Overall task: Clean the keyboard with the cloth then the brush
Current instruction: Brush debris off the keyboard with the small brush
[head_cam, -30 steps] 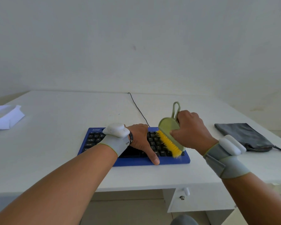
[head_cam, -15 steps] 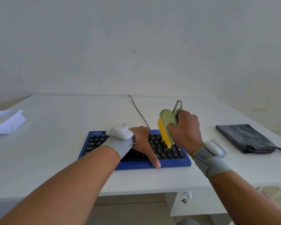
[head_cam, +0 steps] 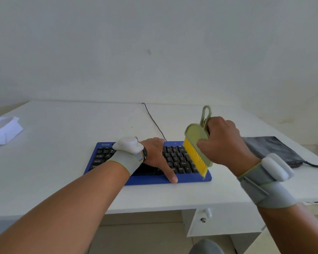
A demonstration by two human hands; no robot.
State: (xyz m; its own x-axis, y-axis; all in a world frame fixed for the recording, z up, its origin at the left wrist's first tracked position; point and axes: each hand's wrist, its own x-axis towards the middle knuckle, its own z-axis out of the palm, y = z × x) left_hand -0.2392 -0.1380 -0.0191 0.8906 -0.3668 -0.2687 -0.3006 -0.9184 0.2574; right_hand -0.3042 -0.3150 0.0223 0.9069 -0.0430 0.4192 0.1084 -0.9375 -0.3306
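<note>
A blue keyboard [head_cam: 189, 180] with black keys lies on the white desk [head_cam: 62, 162], near its front edge. My left hand [head_cam: 156, 156] rests flat on the keyboard's middle, fingers spread, thumb on the front rim. My right hand [head_cam: 222, 142] grips a green brush [head_cam: 195, 132] with yellow bristles. The bristles touch the keys at the keyboard's right end. A white cloth [head_cam: 4, 132] lies at the desk's far left, away from both hands.
A dark grey pouch [head_cam: 272, 149] lies on the desk to the right of my right hand. A black cable [head_cam: 152, 120] runs from the keyboard to the wall. Below the desk front sits a drawer with a knob [head_cam: 203, 219].
My right hand swept the brush toward the keyboard's back row, then drew it forward and right again to the front right corner. My left hand stayed put.
</note>
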